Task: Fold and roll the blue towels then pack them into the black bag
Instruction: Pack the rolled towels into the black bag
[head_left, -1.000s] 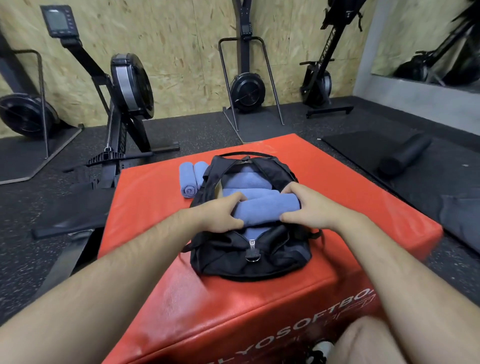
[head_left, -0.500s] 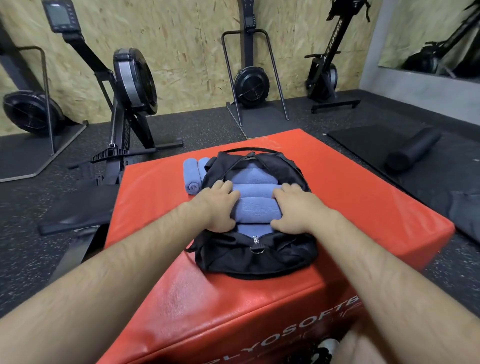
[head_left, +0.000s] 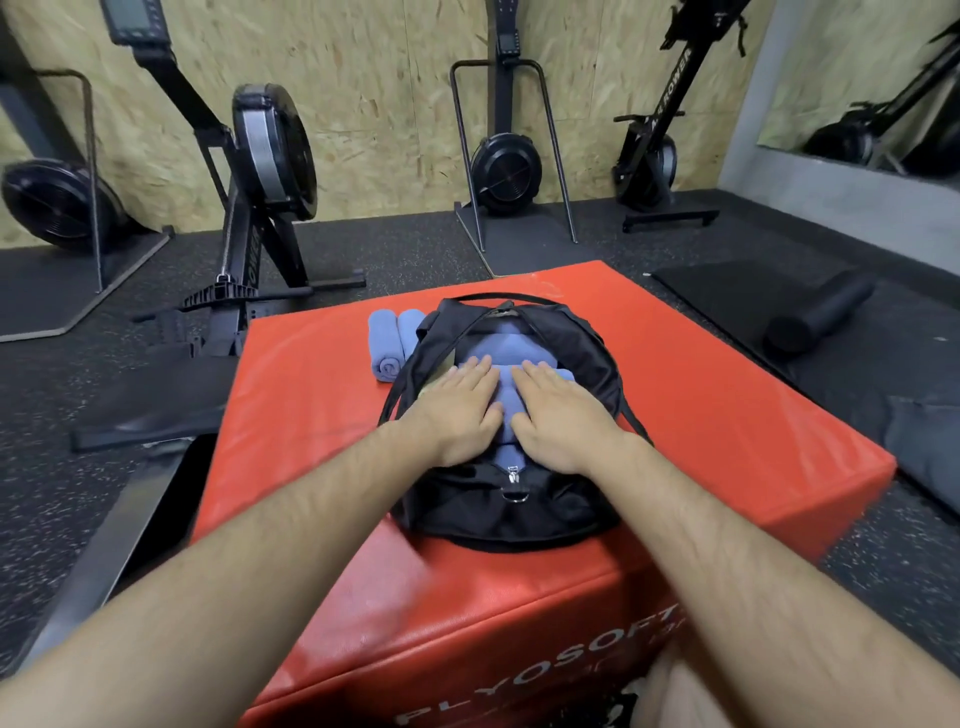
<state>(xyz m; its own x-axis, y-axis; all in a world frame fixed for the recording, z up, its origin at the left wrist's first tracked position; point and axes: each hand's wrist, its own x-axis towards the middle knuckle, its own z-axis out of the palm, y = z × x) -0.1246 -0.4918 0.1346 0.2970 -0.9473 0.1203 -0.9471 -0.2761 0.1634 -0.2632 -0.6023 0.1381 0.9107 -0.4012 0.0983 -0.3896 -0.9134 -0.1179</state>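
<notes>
2 rolled towels (head_left: 388, 343) lay on the red box (head_left: 727, 389) just beside the black bag (head_left: 511, 519), on its left, long axis pointing away from the person. Packed towels (head_left: 501, 345) lay crosswise inside the open bag. Left hand (head_left: 457, 410) and right hand (head_left: 558, 415) pressed flat on them, fingers straight, gripping nothing. The left hand was nearer the 2 loose rolls, so probably the next pick.
</notes>
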